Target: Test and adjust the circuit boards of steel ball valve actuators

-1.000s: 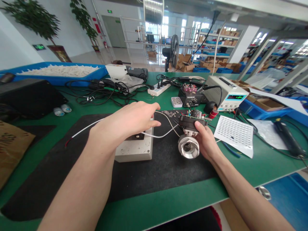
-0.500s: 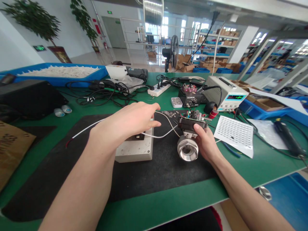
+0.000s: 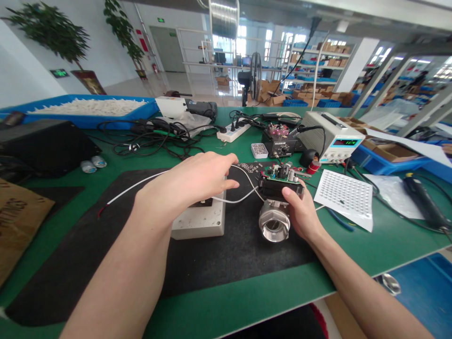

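The right hand (image 3: 300,207) grips the right side of the roughly upright valve (image 3: 274,217); to its left, the left hand (image 3: 199,176) arches over the pale box (image 3: 201,222), thumb and forefinger parted, any hold underneath hidden.

Open for passage on the near side of the right hand's (image 3: 300,207) grip, across bare black mat (image 3: 240,263). Open left of the grip, in the strip between steel valve body (image 3: 274,214) and grey box (image 3: 199,222); crossed at the far end of that strip by the white cable (image 3: 235,202). Blocked farther left by the left hand (image 3: 199,176), extended over the box. Obstructed above the black housing (image 3: 273,189) by upright components (image 3: 283,170) on the circuit board (image 3: 277,178). Restricted beyond the grip by scattered rings (image 3: 249,167), then the black control unit (image 3: 280,145). Occupied to the right by the dotted white sheet (image 3: 344,194).
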`<state>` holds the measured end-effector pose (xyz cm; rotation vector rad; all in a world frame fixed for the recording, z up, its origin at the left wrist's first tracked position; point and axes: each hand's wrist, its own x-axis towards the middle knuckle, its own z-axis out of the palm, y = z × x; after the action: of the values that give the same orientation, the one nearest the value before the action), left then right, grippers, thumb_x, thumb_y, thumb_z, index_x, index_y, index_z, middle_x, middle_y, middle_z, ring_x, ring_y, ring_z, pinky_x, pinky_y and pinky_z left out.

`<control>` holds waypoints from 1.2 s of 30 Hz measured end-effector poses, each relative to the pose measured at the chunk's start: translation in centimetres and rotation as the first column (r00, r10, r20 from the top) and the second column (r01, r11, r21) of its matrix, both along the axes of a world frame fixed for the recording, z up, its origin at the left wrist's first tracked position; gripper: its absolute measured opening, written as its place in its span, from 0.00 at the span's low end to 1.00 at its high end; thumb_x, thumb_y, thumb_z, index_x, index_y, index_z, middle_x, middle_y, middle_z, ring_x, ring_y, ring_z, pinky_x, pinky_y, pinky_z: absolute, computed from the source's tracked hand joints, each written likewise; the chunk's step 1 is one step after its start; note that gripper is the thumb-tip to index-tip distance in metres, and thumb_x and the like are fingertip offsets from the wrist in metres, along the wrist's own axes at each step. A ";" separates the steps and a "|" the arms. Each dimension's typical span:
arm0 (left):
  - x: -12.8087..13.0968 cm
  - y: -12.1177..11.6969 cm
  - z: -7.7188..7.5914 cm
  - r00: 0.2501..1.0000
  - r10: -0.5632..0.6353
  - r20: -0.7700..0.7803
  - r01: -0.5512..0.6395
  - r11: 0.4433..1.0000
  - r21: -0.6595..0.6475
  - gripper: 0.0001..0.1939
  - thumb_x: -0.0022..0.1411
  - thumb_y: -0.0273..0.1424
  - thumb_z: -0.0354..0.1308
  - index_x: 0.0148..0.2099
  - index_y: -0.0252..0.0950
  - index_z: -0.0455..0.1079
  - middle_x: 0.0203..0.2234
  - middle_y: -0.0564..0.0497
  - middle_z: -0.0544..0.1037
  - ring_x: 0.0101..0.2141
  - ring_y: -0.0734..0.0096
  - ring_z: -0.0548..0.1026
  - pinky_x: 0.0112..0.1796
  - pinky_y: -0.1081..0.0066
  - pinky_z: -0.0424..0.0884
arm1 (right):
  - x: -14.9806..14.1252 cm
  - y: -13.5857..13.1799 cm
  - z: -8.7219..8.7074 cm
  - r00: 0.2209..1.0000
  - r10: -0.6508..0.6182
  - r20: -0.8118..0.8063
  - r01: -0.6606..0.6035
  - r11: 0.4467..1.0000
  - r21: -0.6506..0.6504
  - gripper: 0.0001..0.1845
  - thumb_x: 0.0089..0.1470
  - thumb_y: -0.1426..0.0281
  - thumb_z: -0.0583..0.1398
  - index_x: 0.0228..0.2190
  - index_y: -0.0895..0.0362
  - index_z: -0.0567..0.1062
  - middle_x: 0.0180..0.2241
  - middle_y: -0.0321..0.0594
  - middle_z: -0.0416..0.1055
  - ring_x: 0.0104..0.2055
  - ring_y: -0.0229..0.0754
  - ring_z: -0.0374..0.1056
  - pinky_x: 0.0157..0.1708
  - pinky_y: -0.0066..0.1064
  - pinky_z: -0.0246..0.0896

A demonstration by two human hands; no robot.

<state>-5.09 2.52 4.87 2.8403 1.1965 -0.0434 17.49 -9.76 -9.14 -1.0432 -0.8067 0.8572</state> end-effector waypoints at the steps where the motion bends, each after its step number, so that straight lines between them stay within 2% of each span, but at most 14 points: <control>1: 0.0 0.0 -0.1 1.000 -0.003 -0.003 0.003 1.000 -0.002 0.22 0.65 0.53 0.57 0.53 0.44 0.72 0.41 0.47 0.83 0.37 0.55 0.80 0.33 0.67 0.67 | 0.0 0.0 0.0 1.000 -0.001 0.009 0.001 1.000 -0.002 0.26 0.54 0.60 0.72 0.50 0.49 0.70 0.49 0.40 0.78 0.50 0.54 0.75 0.50 0.47 0.73; 4: 0.0 0.2 -0.4 1.000 -0.017 -0.007 0.017 1.000 0.005 0.22 0.65 0.53 0.57 0.53 0.45 0.71 0.41 0.47 0.83 0.37 0.55 0.80 0.32 0.67 0.65 | -0.1 -0.1 0.0 0.999 0.001 0.045 -0.001 1.000 0.008 0.28 0.52 0.59 0.73 0.50 0.49 0.71 0.51 0.41 0.78 0.53 0.55 0.75 0.54 0.50 0.71; 9: 0.0 0.4 -0.8 0.999 -0.041 0.006 0.041 0.999 0.028 0.22 0.65 0.52 0.57 0.54 0.46 0.71 0.41 0.47 0.82 0.37 0.55 0.80 0.32 0.67 0.65 | -0.6 -0.3 0.1 0.996 0.023 0.082 -0.025 0.999 0.021 0.33 0.50 0.62 0.75 0.54 0.48 0.70 0.54 0.41 0.77 0.59 0.55 0.72 0.62 0.53 0.63; 16: 0.2 0.1 -0.6 0.999 -0.045 0.015 0.044 0.998 0.037 0.21 0.66 0.52 0.56 0.53 0.45 0.72 0.40 0.47 0.82 0.38 0.55 0.80 0.32 0.67 0.66 | -1.2 -0.5 0.3 0.993 0.042 0.113 -0.045 0.999 0.021 0.35 0.47 0.63 0.76 0.52 0.47 0.69 0.52 0.38 0.78 0.56 0.53 0.73 0.60 0.50 0.66; 25: 0.4 -0.4 0.0 0.999 -0.050 0.013 0.050 0.998 0.024 0.23 0.68 0.54 0.53 0.54 0.45 0.71 0.41 0.47 0.82 0.39 0.54 0.80 0.33 0.67 0.66 | -1.6 -0.7 1.0 0.981 0.042 0.189 -0.050 0.998 0.039 0.36 0.45 0.63 0.77 0.51 0.50 0.68 0.52 0.41 0.78 0.56 0.52 0.74 0.59 0.46 0.67; 36: 0.2 -0.4 -0.1 0.997 -0.078 0.030 0.077 0.997 0.013 0.22 0.68 0.52 0.55 0.54 0.44 0.72 0.42 0.46 0.82 0.40 0.54 0.80 0.33 0.67 0.67 | -1.8 -1.0 1.4 0.968 0.017 0.250 -0.024 0.999 0.025 0.36 0.42 0.59 0.77 0.50 0.48 0.69 0.52 0.41 0.78 0.56 0.56 0.73 0.58 0.48 0.68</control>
<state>-4.93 2.12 4.78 2.8855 1.0842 0.0026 15.70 -10.76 -7.70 -1.1339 -1.0402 0.7384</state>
